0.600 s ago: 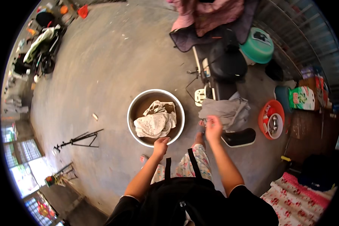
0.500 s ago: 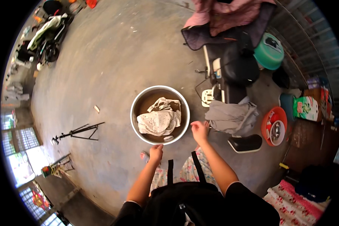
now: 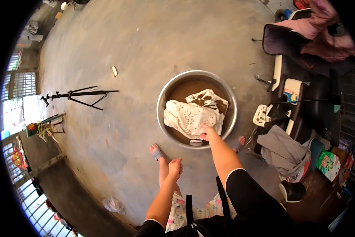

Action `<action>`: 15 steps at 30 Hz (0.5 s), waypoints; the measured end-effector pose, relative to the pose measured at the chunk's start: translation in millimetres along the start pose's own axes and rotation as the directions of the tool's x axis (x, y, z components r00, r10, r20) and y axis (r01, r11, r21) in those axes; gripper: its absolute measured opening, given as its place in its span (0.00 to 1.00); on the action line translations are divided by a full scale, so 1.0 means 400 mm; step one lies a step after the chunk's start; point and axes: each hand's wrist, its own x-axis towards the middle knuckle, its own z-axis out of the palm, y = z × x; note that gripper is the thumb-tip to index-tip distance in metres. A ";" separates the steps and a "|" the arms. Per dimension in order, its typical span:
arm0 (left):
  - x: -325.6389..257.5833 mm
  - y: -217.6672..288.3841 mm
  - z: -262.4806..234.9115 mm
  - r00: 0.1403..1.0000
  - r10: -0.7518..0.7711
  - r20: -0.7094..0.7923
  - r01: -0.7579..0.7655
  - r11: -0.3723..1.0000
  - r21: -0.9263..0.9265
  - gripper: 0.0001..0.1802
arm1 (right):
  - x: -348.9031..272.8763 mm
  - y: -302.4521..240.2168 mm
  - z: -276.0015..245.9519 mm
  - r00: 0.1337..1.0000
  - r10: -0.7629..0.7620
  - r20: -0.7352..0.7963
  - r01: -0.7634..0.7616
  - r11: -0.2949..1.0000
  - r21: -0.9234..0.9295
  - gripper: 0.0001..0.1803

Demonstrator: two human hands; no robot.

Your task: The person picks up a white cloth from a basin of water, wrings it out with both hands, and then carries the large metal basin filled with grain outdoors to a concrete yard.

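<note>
My left hand (image 3: 175,166) hangs loosely curled over my knee, fingers drawn together, holding nothing and touching nothing I can make out. My right hand (image 3: 206,132) reaches down into the metal basin (image 3: 163,98), fingers bent and pressed onto the near edge of the wet white cloth (image 3: 191,116); whether they pinch a fold or only rest on it I cannot tell. The cloth lies bunched in the middle of the round basin, speckled with dark spots, sitting in brown muddy water (image 3: 185,87) that shows along the far side. The basin stands on the concrete floor (image 3: 138,43) just ahead of my 2 sandalled feet. To my right a grey garment (image 3: 282,150) lies heaped on the floor, and beside it stands a green and white box (image 3: 328,166) with bright printing. Further right and beyond, a dark chair (image 3: 303,63) carries pink cloth (image 3: 323,27). Off to the left a black tripod (image 3: 76,95) lies flat on the floor, well apart from the basin.
</note>
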 end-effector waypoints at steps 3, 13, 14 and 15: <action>0.117 -0.006 0.030 0.997 -0.071 0.025 0.071 0.997 0.000 0.08 | 0.095 0.019 -0.050 1.000 0.015 0.012 -0.017 0.974 0.224 0.16; 0.142 0.209 0.145 0.975 -0.195 0.107 0.217 0.938 -0.270 0.30 | -0.404 0.062 -0.078 0.818 -0.552 0.158 0.564 0.825 -0.035 0.10; 0.132 0.229 0.160 0.954 -0.213 0.213 0.265 0.928 -0.260 0.26 | -0.451 0.055 -0.085 0.815 -0.553 0.174 0.562 0.827 0.002 0.10; 0.128 0.236 0.172 0.954 -0.202 0.221 0.257 0.931 -0.259 0.26 | -0.495 0.048 -0.089 0.806 -0.558 0.197 0.562 0.826 0.042 0.11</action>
